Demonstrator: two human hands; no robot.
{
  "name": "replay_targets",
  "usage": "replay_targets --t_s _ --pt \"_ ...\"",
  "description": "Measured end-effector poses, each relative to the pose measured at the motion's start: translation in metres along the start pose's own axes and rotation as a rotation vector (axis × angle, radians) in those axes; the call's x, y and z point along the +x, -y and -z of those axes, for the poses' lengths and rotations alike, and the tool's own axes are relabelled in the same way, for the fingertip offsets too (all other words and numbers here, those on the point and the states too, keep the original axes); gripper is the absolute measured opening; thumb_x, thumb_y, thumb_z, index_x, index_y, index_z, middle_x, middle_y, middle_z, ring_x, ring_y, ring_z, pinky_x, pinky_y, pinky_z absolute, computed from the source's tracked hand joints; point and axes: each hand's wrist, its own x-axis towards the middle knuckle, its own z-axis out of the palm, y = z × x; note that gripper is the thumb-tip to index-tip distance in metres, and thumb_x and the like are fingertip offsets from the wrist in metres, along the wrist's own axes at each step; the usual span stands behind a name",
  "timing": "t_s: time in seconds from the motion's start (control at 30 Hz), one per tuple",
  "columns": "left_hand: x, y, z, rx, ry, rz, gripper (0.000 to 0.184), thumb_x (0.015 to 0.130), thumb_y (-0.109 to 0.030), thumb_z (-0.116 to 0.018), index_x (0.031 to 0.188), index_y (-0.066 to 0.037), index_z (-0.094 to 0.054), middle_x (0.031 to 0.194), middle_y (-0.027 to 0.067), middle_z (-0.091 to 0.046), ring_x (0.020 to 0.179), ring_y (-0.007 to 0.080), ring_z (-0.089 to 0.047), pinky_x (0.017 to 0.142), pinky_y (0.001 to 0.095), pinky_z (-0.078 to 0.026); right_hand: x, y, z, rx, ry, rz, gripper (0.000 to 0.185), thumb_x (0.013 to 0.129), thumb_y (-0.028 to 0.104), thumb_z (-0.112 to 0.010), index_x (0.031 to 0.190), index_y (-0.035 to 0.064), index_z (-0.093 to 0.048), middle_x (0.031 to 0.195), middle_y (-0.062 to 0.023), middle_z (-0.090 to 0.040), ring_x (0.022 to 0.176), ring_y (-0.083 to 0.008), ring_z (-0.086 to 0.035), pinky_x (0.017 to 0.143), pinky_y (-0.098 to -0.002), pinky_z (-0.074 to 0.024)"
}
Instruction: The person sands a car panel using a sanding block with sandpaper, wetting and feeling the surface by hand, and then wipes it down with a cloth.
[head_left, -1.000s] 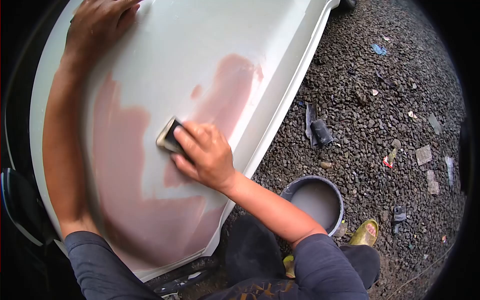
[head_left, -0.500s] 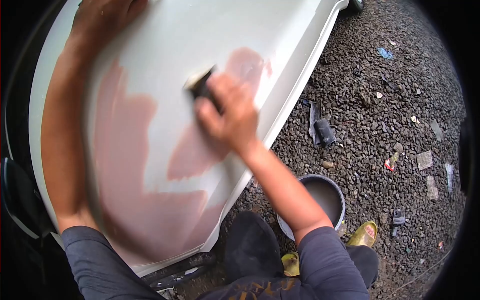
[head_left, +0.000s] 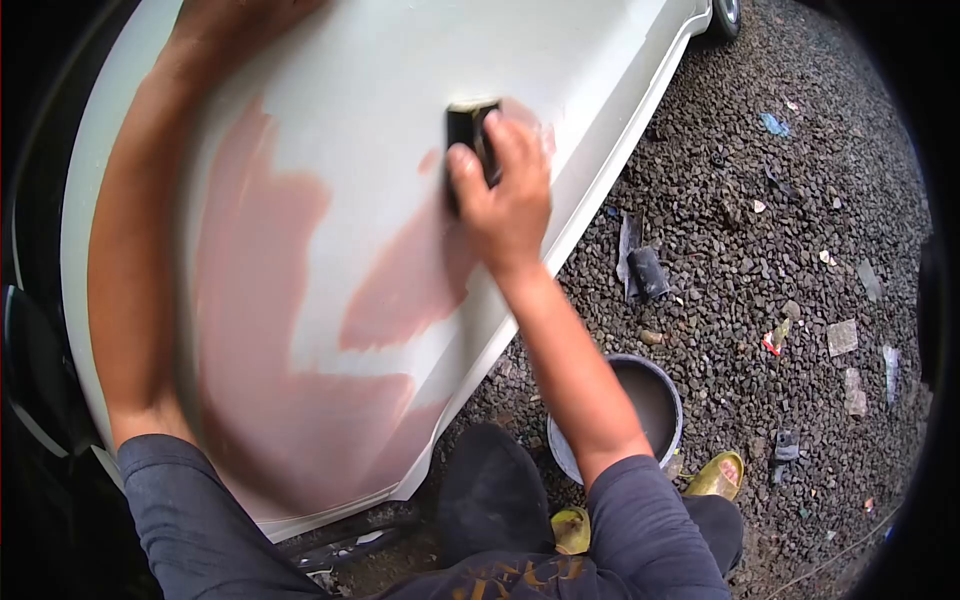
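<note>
A white car body panel (head_left: 390, 60) carries several patches of dull pink filler (head_left: 250, 270). My right hand (head_left: 512, 205) is closed around a black sanding block (head_left: 466, 128), which lies against the panel over the upper end of the middle pink patch (head_left: 405, 280). A pale edge shows along the block's far side; its underside is hidden. At the top left, my left hand (head_left: 245, 30) rests on the panel with the thumb stretched out. The frame's upper edge cuts off most of its fingers.
A round bucket (head_left: 678, 400) of murky grey liquid stands on dark gravel (head_left: 740, 260) below my right forearm. Black plastic scraps (head_left: 648, 272) and bits of litter are scattered about. My feet in yellow-green shoes (head_left: 716, 476) are beside the bucket. A wheel (head_left: 727, 18) shows at top right.
My right hand has slid the sanding block up and to the right across the panel, and the block has turned more upright. My left hand stays on the panel; the whole view has shifted slightly.
</note>
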Motion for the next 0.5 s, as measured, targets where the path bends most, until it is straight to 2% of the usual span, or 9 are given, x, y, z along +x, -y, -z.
replay_targets --t_s 0.03,0.1,0.17,0.27,0.3,0.4,0.43,0.5 --pt "0.002 0.001 0.002 0.017 -0.006 0.003 0.02 0.083 -0.015 -0.071 0.1 -0.016 -0.081 0.091 0.0031 -0.075 0.102 0.0237 -0.068 0.093 0.0429 -0.049 -0.009 0.008 -0.003 -0.029 -0.023 0.046 0.05 0.088 0.028 -0.077 0.131 0.0065 -0.068 0.127 -0.0182 -0.066 0.1 -0.0406 -0.065 0.084 -0.0468 -0.0575" --pt "0.001 0.0 0.004 0.035 -0.001 0.003 0.019 0.084 -0.016 -0.071 0.1 -0.016 -0.081 0.091 0.0031 -0.075 0.102 0.0235 -0.068 0.093 0.043 -0.049 -0.041 0.036 0.006 0.036 0.077 0.119 0.049 0.086 0.029 -0.078 0.129 0.0073 -0.069 0.125 -0.0168 -0.065 0.099 -0.0388 -0.065 0.083 -0.0449 -0.0579" --pt "-0.001 0.0 0.001 0.029 -0.002 0.003 0.02 0.084 -0.017 -0.071 0.101 -0.015 -0.081 0.092 0.0031 -0.075 0.103 0.0233 -0.068 0.094 0.0438 -0.049 -0.035 0.027 0.008 0.083 0.101 0.232 0.049 0.085 0.03 -0.079 0.128 0.0077 -0.07 0.124 -0.0156 -0.065 0.099 -0.037 -0.065 0.081 -0.0439 -0.0582" --pt "0.0 -0.001 0.004 -0.003 0.015 0.02 0.02 0.084 -0.017 -0.071 0.101 -0.015 -0.081 0.093 0.0031 -0.076 0.105 0.0234 -0.068 0.094 0.0447 -0.049 0.013 -0.012 0.0 -0.004 -0.015 0.071 0.05 0.087 0.029 -0.079 0.131 0.0075 -0.068 0.123 -0.0163 -0.066 0.099 -0.0366 -0.065 0.08 -0.0459 -0.0579" --pt "0.0 -0.002 0.005 -0.017 0.024 0.029 0.02 0.084 -0.017 -0.071 0.101 -0.015 -0.081 0.094 0.0031 -0.076 0.105 0.0235 -0.068 0.094 0.045 -0.049 0.014 -0.011 -0.002 -0.048 -0.046 0.077 0.051 0.087 0.03 -0.079 0.131 0.0069 -0.068 0.123 -0.0169 -0.066 0.1 -0.0375 -0.065 0.082 -0.0462 -0.058" --pt "0.001 0.004 0.001 0.01 -0.017 -0.042 0.022 0.083 -0.015 -0.07 0.102 -0.015 -0.082 0.095 0.0036 -0.076 0.105 0.0238 -0.068 0.095 0.0445 -0.05 -0.038 0.04 0.003 0.029 0.048 0.092 0.05 0.087 0.03 -0.079 0.13 0.0068 -0.068 0.124 -0.0171 -0.066 0.1 -0.0379 -0.065 0.085 -0.0456 -0.0581" --pt "0.0 0.003 0.001 0.022 -0.002 -0.029 0.022 0.084 -0.015 -0.07 0.102 -0.015 -0.082 0.096 0.0034 -0.077 0.106 0.0236 -0.068 0.096 0.0445 -0.05 -0.051 0.049 0.008 0.104 0.142 0.083 0.049 0.088 0.03 -0.078 0.13 0.0076 -0.069 0.124 -0.017 -0.067 0.101 -0.0384 -0.066 0.086 -0.0453 -0.0585" --pt "-0.003 0.002 0.002 0.045 0.027 -0.005 0.023 0.084 -0.015 -0.069 0.104 -0.016 -0.082 0.097 0.0031 -0.077 0.107 0.0233 -0.068 0.097 0.0444 -0.05 -0.035 0.026 0.004 0.062 0.068 0.141 0.047 0.088 0.031 -0.078 0.128 0.0072 -0.069 0.123 -0.0171 -0.067 0.101 -0.0388 -0.066 0.085 -0.0455 -0.0583"
